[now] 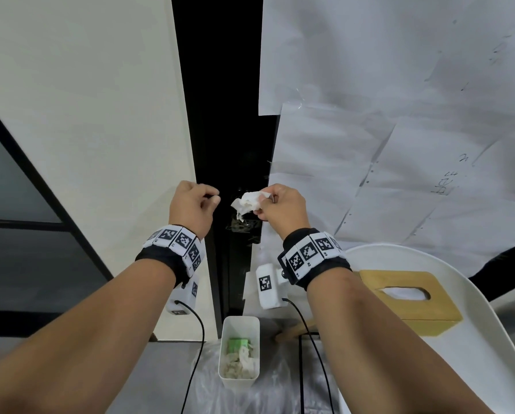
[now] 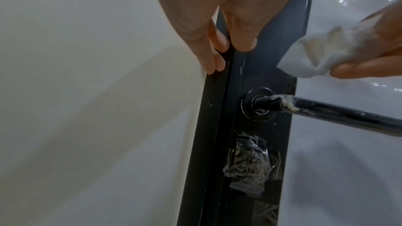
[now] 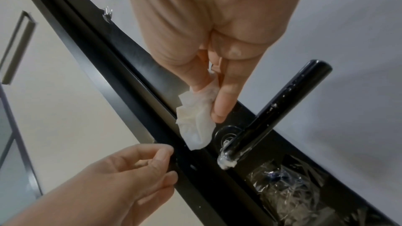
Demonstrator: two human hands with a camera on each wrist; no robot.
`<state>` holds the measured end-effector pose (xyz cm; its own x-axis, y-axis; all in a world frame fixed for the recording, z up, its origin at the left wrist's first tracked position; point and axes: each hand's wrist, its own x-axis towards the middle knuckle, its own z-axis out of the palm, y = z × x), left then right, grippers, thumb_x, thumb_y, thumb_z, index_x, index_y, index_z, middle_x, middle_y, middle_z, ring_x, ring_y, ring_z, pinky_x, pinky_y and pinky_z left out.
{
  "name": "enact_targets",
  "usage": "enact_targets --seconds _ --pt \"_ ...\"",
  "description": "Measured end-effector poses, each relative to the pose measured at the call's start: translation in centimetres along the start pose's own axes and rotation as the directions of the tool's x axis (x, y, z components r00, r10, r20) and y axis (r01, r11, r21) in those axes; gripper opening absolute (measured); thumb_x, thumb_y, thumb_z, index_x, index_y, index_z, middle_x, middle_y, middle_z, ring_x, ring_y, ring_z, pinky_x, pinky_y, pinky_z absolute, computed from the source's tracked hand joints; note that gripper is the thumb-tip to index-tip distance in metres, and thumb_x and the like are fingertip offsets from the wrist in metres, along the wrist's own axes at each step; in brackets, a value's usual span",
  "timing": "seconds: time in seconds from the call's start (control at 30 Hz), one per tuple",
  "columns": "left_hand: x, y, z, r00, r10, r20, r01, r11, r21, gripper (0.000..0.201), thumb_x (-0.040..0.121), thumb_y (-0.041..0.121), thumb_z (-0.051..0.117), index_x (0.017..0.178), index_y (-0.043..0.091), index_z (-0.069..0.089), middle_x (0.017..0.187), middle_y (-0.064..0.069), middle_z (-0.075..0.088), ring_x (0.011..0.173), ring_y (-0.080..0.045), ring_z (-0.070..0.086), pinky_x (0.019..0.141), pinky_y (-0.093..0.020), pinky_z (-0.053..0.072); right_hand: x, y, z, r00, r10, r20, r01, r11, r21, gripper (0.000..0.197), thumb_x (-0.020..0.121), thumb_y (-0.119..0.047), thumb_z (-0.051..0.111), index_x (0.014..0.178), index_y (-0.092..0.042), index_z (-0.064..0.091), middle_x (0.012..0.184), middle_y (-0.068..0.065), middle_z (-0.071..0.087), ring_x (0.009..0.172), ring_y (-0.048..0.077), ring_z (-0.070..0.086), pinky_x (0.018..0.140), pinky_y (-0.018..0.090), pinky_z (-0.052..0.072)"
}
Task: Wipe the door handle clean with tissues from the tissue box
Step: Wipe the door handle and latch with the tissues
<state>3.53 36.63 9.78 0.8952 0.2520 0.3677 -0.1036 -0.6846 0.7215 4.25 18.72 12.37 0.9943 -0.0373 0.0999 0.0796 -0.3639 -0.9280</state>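
The black lever door handle (image 2: 339, 114) sticks out from a black door strip, with a white smear (image 2: 288, 105) near its round base. My right hand (image 1: 263, 201) pinches a crumpled white tissue (image 1: 246, 204) between thumb and fingers. The tissue (image 3: 195, 125) hangs just above and beside the handle's base (image 3: 226, 137), apart from the smear (image 3: 226, 161). My left hand (image 1: 213, 200) hovers to the left by the door's edge, fingers loosely curled and holding nothing. The wooden tissue box (image 1: 411, 303) stands at lower right. In the head view the handle is hidden.
A white round seat or table (image 1: 477, 339) carries the tissue box. On the floor below the handle stands a white bin (image 1: 240, 322) with used tissues. Paper and clear film (image 1: 399, 115) cover the door panel on the right; crumpled tape (image 2: 248, 162) sticks under the handle.
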Motion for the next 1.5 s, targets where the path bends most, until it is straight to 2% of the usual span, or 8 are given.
enact_targets --seconds 0.2,0.37,0.57,0.8,0.9,1.03,1.27,1.5 --pt "-0.7 0.1 -0.1 0.992 0.074 0.103 -0.072 0.997 -0.024 0.023 0.080 0.032 0.076 0.102 0.028 0.072 0.107 0.004 0.043 0.097 -0.005 0.046 0.083 -0.010 0.036 0.4 0.0 1.9 0.999 -0.043 0.032 0.045 0.997 -0.062 0.014 0.086 -0.017 0.057 0.081 -0.028 0.064 0.081 0.004 0.069 0.078 0.021 0.071 0.076 0.042 0.060" --pt "-0.7 -0.1 -0.1 0.992 0.045 0.115 -0.053 0.997 0.062 0.008 0.084 0.018 0.072 0.082 0.010 0.071 0.107 0.005 0.043 0.096 -0.006 0.046 0.085 -0.016 0.033 0.4 -0.7 0.8 0.994 -0.067 -0.090 0.056 0.992 -0.114 0.014 0.093 -0.018 0.050 0.100 -0.013 0.061 0.086 0.001 0.060 0.082 0.017 0.058 0.075 0.028 0.048" --pt "-0.9 -0.3 0.1 0.987 0.000 0.159 -0.029 0.983 0.180 0.007 0.084 0.011 0.071 0.078 0.007 0.071 0.109 0.007 0.041 0.088 -0.008 0.046 0.078 -0.018 0.035 1.5 -1.1 -1.4 0.981 -0.001 -0.193 0.005 1.000 0.017 0.010 0.096 -0.014 0.043 0.090 -0.013 0.052 0.086 0.002 0.055 0.079 0.017 0.053 0.061 0.020 0.039" --pt "-0.6 0.7 -0.2 0.973 -0.094 0.212 0.074 0.992 0.100 0.038 0.086 0.008 0.054 0.121 0.019 0.064 0.121 0.000 0.045 0.091 -0.010 0.051 0.082 -0.021 0.041 0.9 -0.9 -1.0 0.999 -0.036 -0.036 0.033 0.997 -0.071 0.012 0.097 -0.022 0.043 0.100 -0.018 0.053 0.078 -0.006 0.051 0.070 0.012 0.051 0.062 0.024 0.042" --pt "-0.7 1.0 0.0 0.970 -0.108 0.219 0.095 0.993 0.066 0.022 0.091 0.033 0.054 0.104 0.024 0.070 0.113 0.005 0.046 0.104 -0.017 0.055 0.090 -0.025 0.041 0.4 -1.4 -0.9 0.999 -0.045 -0.006 0.044 0.994 -0.102 0.019 0.096 -0.022 0.044 0.108 -0.015 0.057 0.090 -0.004 0.054 0.081 0.011 0.052 0.074 0.023 0.039" --pt "-1.3 0.8 0.0 0.955 -0.106 0.278 0.083 0.992 0.090 0.040 0.073 0.077 0.051 0.069 0.039 0.063 0.114 0.011 0.043 0.118 -0.014 0.047 0.107 -0.044 0.036 0.1 -2.3 -0.5 0.996 -0.085 0.018 0.086 0.983 -0.165 0.020 0.096 -0.022 0.045 0.107 -0.012 0.058 0.091 -0.003 0.054 0.082 0.010 0.050 0.073 0.019 0.036" --pt "-1.8 0.9 -0.2 0.947 -0.095 0.306 0.049 0.987 0.153 0.015 0.078 0.056 0.067 0.086 0.044 0.065 0.132 0.013 0.039 0.126 -0.008 0.038 0.112 -0.053 0.017 -0.1 -2.3 0.3 0.995 -0.083 0.057 0.093 0.976 -0.198 0.014 0.096 -0.018 0.043 0.103 -0.013 0.054 0.086 -0.001 0.053 0.064 0.003 0.046 0.052 0.015 0.035" --pt "-0.7 0.5 0.0 0.957 -0.130 0.261 0.109 0.989 0.096 0.019 0.088 0.040 0.061 0.069 0.042 0.059 0.115 0.016 0.045 0.105 -0.004 0.044 0.108 -0.053 0.029 -0.7 -1.8 -0.4 0.994 -0.029 0.105 0.049 0.981 -0.188 0.012 0.082 -0.021 0.049 0.091 -0.028 0.051 0.104 -0.004 0.042 0.085 0.014 0.054 0.076 0.029 0.047"
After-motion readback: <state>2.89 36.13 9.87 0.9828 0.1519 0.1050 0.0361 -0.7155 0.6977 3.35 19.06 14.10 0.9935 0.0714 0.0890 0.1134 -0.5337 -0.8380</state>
